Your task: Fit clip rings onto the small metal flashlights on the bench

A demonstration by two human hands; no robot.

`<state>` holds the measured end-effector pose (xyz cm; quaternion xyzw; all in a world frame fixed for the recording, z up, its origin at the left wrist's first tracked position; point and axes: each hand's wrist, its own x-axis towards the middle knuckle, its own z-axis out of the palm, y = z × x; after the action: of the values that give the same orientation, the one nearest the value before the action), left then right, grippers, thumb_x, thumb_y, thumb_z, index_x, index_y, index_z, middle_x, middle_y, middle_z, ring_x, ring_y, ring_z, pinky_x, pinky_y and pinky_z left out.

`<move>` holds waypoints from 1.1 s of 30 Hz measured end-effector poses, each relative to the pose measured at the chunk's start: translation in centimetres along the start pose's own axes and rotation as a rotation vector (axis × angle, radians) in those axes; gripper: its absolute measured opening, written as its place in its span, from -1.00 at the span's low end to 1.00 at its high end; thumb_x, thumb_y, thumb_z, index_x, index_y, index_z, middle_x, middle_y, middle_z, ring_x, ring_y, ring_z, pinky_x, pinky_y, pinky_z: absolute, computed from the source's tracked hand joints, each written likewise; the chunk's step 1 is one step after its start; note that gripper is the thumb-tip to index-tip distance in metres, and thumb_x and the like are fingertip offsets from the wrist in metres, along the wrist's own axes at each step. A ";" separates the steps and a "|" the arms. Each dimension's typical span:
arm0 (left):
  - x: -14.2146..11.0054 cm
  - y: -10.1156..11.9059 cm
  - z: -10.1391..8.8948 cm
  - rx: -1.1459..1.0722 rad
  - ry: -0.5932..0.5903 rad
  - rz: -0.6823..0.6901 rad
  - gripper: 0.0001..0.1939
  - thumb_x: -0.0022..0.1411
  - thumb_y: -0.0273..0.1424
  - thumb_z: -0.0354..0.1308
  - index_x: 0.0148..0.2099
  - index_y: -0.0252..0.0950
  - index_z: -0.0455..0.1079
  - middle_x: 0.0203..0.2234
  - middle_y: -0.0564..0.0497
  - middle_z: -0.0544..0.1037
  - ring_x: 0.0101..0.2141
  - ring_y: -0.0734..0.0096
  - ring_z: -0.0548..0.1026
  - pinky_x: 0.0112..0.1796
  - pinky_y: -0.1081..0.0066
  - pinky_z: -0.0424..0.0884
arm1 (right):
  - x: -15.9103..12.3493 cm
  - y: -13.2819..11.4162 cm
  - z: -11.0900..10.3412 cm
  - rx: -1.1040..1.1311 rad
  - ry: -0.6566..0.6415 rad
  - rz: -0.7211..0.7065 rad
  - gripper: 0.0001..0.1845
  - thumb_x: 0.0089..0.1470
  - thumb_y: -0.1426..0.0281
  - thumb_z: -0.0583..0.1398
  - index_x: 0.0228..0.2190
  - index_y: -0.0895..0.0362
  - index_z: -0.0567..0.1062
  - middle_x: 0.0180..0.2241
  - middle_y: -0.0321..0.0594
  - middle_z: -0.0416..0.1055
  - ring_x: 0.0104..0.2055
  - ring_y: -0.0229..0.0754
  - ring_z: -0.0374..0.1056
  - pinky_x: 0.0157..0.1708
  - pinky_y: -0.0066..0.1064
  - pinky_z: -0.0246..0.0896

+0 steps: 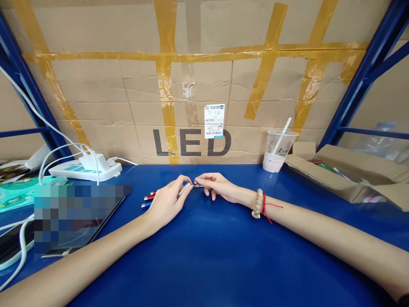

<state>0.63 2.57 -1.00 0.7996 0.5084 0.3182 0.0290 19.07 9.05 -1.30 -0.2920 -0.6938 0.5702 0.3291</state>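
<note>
My left hand (pixel 168 199) rests on the blue table (pixel 204 256) with its fingers closed round a silver pen (pixel 183 189). My right hand (pixel 217 186) meets it from the right and pinches the pen's tip (pixel 195 183) between thumb and forefinger. A bead bracelet and a red string (pixel 260 204) circle my right wrist. Just left of my left hand lie a red pen (pixel 148 197) and a blue pen (pixel 146 205), partly hidden by the hand.
A white power strip with a charger (pixel 86 168) and cables sits at back left, a tablet (pixel 79 217) before it. A plastic cup with a straw (pixel 278 151) stands at back right beside an open cardboard box (pixel 348 177). A taped cardboard wall marked LED closes the back.
</note>
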 end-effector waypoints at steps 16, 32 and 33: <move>0.3 -0.5 0.2 -0.100 -0.088 0.026 -0.76 0.29 -0.19 -0.16 -0.24 -0.24 0.20 -0.50 0.10 0.37 -0.40 0.41 0.37 -0.35 0.44 0.25 | -0.2 -0.2 0.2 -0.027 -0.032 -0.038 -0.62 -0.13 0.18 0.27 -0.30 0.19 0.48 -0.48 -0.31 0.31 -0.59 -0.47 0.14 -0.75 -0.68 0.08; 0.0 -0.4 0.1 -0.129 -0.159 0.160 -0.76 0.30 -0.23 -0.17 -0.35 -0.25 0.10 -0.42 0.09 0.39 -0.39 0.42 0.37 -0.35 0.47 0.24 | -0.4 -0.2 0.2 -0.169 -0.079 -0.056 -0.70 -0.18 0.24 0.29 -0.47 0.25 0.50 -0.59 -0.31 0.36 -0.65 -0.43 0.23 -0.75 -0.62 0.17; 0.0 -0.5 0.1 -0.117 -0.158 0.165 -0.76 0.30 -0.23 -0.17 -0.36 -0.25 0.10 -0.41 0.08 0.39 -0.38 0.41 0.38 -0.35 0.46 0.24 | -0.4 -0.2 0.3 -0.178 -0.076 -0.056 -0.70 -0.19 0.25 0.29 -0.47 0.26 0.50 -0.60 -0.31 0.36 -0.66 -0.43 0.23 -0.75 -0.62 0.17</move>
<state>0.30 2.85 -1.24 0.8582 0.4177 0.2847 0.0891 19.12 8.53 -1.23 -0.2787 -0.7615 0.5074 0.2915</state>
